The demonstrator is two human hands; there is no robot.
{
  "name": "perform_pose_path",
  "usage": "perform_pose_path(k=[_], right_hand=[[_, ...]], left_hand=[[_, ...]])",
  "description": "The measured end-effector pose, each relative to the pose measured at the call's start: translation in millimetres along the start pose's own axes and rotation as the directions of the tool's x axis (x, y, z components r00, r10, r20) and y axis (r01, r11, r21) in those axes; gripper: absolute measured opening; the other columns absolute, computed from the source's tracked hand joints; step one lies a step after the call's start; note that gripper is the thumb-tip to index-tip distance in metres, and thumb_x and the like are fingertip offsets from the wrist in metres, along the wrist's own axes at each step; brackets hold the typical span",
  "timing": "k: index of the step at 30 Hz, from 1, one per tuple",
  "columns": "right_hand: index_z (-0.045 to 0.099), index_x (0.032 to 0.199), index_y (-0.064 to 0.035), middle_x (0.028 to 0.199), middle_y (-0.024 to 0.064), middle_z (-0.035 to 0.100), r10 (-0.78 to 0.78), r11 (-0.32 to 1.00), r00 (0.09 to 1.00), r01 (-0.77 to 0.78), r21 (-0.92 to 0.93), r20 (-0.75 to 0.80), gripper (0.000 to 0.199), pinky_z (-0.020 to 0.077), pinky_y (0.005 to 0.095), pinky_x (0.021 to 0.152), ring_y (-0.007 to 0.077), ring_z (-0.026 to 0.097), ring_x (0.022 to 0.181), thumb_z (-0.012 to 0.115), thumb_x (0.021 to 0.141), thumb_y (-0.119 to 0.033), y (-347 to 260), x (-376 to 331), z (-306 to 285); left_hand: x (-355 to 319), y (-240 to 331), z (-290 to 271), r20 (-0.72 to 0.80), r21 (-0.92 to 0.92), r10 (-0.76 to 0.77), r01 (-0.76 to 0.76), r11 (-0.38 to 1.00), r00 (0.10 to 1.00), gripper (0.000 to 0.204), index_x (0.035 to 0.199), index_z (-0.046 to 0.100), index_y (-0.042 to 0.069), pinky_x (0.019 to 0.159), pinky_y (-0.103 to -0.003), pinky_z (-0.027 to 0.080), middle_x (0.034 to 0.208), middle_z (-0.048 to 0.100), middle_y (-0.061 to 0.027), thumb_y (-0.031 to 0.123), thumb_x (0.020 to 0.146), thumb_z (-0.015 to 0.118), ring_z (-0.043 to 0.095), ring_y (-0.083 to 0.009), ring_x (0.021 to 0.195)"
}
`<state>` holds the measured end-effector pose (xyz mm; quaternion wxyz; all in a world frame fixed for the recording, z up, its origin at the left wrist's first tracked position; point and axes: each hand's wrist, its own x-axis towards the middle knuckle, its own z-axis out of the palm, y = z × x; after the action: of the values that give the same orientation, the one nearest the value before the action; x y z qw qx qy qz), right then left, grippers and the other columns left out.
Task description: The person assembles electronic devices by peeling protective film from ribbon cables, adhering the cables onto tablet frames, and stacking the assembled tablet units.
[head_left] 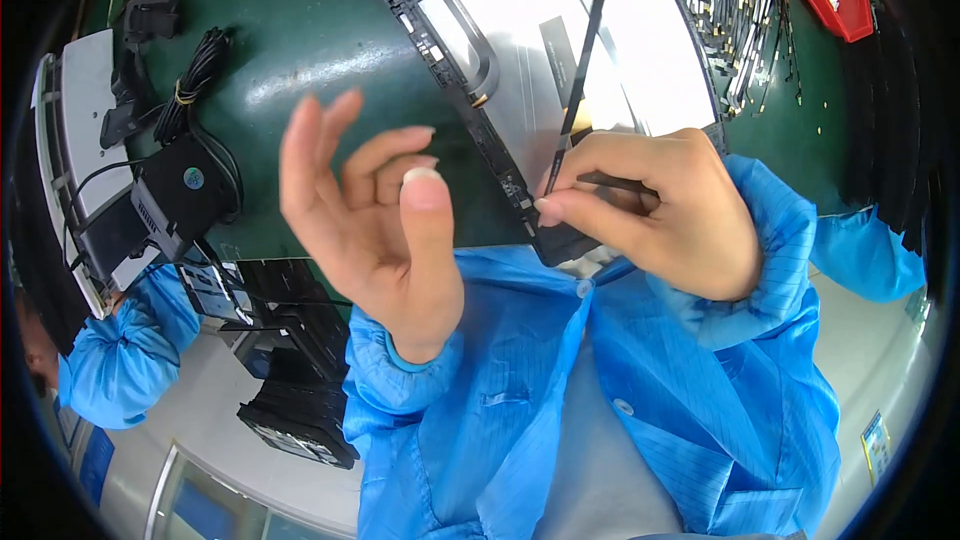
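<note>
1. Green tabletop [280,0] runs beneath our work; at its far left we see another person's blue sleeve [125,350], a pale panel [90,90], a bundled black cable [190,75] and a black box [205,202].
2. Our left hand [370,225] hangs over the tabletop's near edge, palm turned up, its grip spread with fingers loosely curled, holding nothing we can see.
3. Beside it lies a flat device [525,90], bright-faced with a dark component border; we judge it stiff but fragile, best held by its outer rim.
4. Above that border slants a thin black strip [584,65], its lower end at our fingertips. We expect it to be very light, springy and easily creased, so we would hold it close to an end, without kinking it.
5. Our right hand [670,210] has its grip pinching the strip between thumb and forefinger.
6. Farther right, many similar strips [745,20] lie near a red tray [856,22] of small white pieces.
</note>
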<state>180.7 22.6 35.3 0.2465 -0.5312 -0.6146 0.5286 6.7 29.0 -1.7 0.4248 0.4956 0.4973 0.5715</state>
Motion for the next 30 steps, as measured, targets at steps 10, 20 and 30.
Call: perform_pose_path(k=[10,20,30], right_hand=[[0.055,0.082,0.0048,0.078,0.0127,0.056,-0.132,0.969,0.962,0.074,-0.236,-0.239,0.009,0.0454,0.0266,0.050,0.0231,0.058,0.058,0.062,0.077,0.001,5,1,17],[0.055,0.081,0.0032,0.080,0.0145,0.056,-0.175,0.936,0.973,0.116,-0.333,-0.153,0.012,0.0472,0.0335,0.058,0.0306,0.058,0.065,0.063,0.072,0.000,6,0,12],[0.056,0.083,0.0015,0.083,0.0148,0.054,-0.177,0.916,0.981,0.134,-0.378,-0.082,0.014,0.0466,0.0372,0.062,0.0337,0.055,0.072,0.061,0.070,0.000,6,1,12]], left_hand=[[-31,-13,1,0.181,-0.019,-0.256,0.263,0.965,0.950,0.039,0.118,0.049,-0.001,0.084,-0.027,0.047,0.123,0.041,-0.0127,-0.005,0.081,0.059,0.051,-0.0169,0.102],[-29,-14,0,0.196,0.069,-0.189,0.179,0.981,0.962,0.034,0.116,0.052,-0.001,0.083,-0.026,0.047,0.123,0.041,-0.0123,-0.002,0.082,0.059,0.051,-0.0153,0.098],[-30,-14,0,0.181,0.039,-0.210,0.207,0.978,0.961,0.030,0.116,0.051,-0.003,0.083,-0.025,0.046,0.124,0.042,-0.0130,-0.001,0.086,0.054,0.051,-0.0143,0.098]])
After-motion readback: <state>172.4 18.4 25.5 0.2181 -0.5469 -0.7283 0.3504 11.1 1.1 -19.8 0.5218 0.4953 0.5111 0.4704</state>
